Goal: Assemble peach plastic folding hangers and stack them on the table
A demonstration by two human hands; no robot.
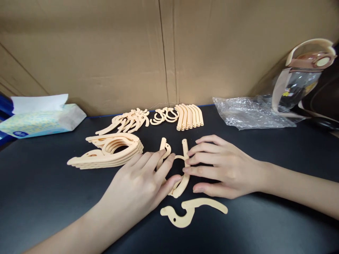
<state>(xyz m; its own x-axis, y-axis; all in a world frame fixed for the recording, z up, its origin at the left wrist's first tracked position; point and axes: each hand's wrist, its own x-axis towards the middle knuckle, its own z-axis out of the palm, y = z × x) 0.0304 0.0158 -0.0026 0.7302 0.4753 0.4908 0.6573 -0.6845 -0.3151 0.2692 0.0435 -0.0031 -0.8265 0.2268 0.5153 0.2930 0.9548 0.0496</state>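
A beige plastic folding hanger point(182, 183) lies folded on the black table in front of me. My left hand point(144, 181) rests over its left side, fingers curled onto it and thumb at the lower curve; this covers much of that side. My right hand point(222, 165) is spread to the right of the hanger, fingertips touching its right arm. Nearer to me lies a loose hook-shaped piece point(182, 220), with a curved arm piece point(206, 203) touching it. A stack of folded hangers point(106, 160) sits left, beyond my left hand.
At the back lie a pile of loose hanger pieces point(128, 121), several ring-like hooks point(164, 115) and a row of curved arms point(188, 116). A tissue pack point(45, 121) is far left. Clear plastic wrap point(254, 113) and a water bottle point(299, 86) stand right, before a cardboard wall point(106, 53).
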